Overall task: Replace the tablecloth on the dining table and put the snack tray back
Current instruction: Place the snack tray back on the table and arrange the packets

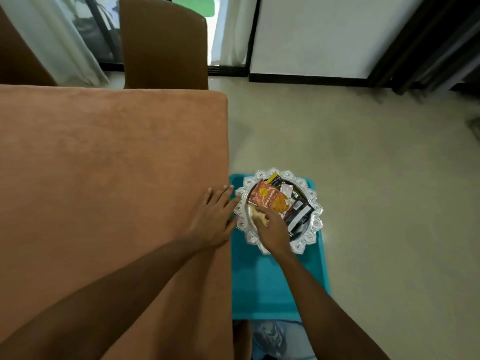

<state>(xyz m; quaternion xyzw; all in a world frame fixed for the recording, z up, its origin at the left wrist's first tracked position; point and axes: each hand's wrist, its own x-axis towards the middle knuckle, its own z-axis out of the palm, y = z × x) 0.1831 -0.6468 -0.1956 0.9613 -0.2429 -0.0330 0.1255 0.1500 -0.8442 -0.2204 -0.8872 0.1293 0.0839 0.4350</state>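
Observation:
An orange-brown tablecloth [109, 178] covers the dining table and hangs over its right edge. A round silver snack tray [313, 201] with a scalloped rim sits on a turquoise stool [262, 287] just right of the table. It holds an orange snack packet [270, 200] and black packets [298, 216]. My left hand [213, 219] lies flat on the cloth at the table's right edge, fingers straight, fingertips near the tray rim. My right hand [272, 231] grips the tray's near rim, fingers curled over it.
A brown chair [166, 42] stands at the table's far side, with another chair back at the far left. Pale floor tiles [376, 178] spread to the right. Curtains, a glass door and a white wall are behind.

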